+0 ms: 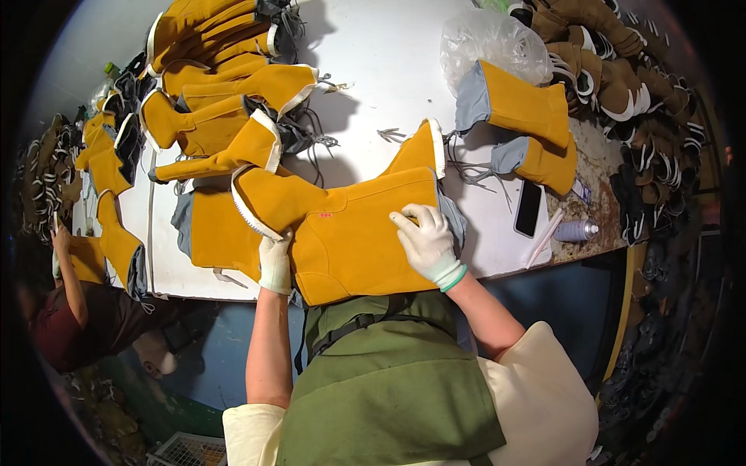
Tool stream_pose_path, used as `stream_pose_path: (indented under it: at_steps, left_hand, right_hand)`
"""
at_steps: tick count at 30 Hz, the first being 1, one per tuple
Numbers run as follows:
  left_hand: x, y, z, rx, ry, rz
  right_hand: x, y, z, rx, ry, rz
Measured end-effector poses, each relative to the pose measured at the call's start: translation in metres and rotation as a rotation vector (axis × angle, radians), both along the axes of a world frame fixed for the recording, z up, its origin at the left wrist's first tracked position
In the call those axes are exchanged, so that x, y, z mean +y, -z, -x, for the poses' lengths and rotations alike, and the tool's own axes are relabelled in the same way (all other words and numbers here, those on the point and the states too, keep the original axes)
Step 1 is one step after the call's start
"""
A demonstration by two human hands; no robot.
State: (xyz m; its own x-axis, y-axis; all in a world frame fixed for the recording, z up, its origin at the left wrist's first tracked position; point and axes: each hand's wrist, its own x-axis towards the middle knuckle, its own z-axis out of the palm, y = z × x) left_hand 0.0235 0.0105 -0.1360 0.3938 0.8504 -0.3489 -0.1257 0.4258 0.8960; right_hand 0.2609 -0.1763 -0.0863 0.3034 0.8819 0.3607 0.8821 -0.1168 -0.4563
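A tall mustard-yellow boot upper (357, 241) with a white rim round its foot lies on its side across the front edge of the table, its foot toward the left. My left hand (276, 260), in a white glove, is closed on the boot upper at the lower end of its white rim; some of its fingers are hidden beneath. My right hand (426, 239), gloved in white with a green cuff, rests on the shaft near the grey-lined top, fingers bent and slightly apart. Another yellow boot upper (221, 229) lies partly under the first, beside my left hand.
Yellow boot uppers (210, 101) are piled at the back left; two more (521, 101) lie right, by a clear plastic bag (493, 46). A phone (529, 208) and spray can (576, 230) sit near the right edge. A co-worker's arm (68, 276) is at far left.
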Motion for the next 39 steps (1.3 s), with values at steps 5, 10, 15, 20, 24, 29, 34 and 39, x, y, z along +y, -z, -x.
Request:
stream_pose_path:
  at_steps: [5, 10, 15, 20, 24, 29, 34, 39]
  left_hand:
    - [0.0, 0.006, -0.001, 0.006, 0.0, -0.006]
    - [-0.001, 0.005, -0.001, 0.018, -0.012, 0.008]
    - [0.0, 0.007, -0.001, 0.008, -0.008, -0.022]
    - [0.0, 0.006, -0.003, 0.064, -0.036, -0.008]
    - [0.003, 0.011, 0.0, 0.048, -0.021, -0.008]
    - [0.002, 0.012, 0.001, -0.014, -0.015, 0.0]
    - [0.001, 0.004, 0.004, -0.045, 0.04, 0.003]
    - [-0.001, -0.008, 0.007, -0.071, 0.075, 0.044]
  right_hand:
    - [-0.004, 0.003, 0.004, -0.049, -0.024, 0.054]
    - [-0.011, 0.008, -0.006, -0.002, -0.068, 0.068]
    - [-0.004, 0.009, 0.004, 0.0, 0.023, 0.092]
    - [-0.007, 0.004, -0.004, 0.088, -0.056, 0.098]
    - [-0.014, 0.007, -0.014, 0.298, -0.053, -0.018]
    - [-0.01, 0.006, -0.014, 0.372, 0.024, -0.109]
    - [-0.006, 0.005, -0.014, 0.271, 0.153, -0.135]
    - [-0.008, 0.006, -0.012, 0.333, 0.382, -0.144]
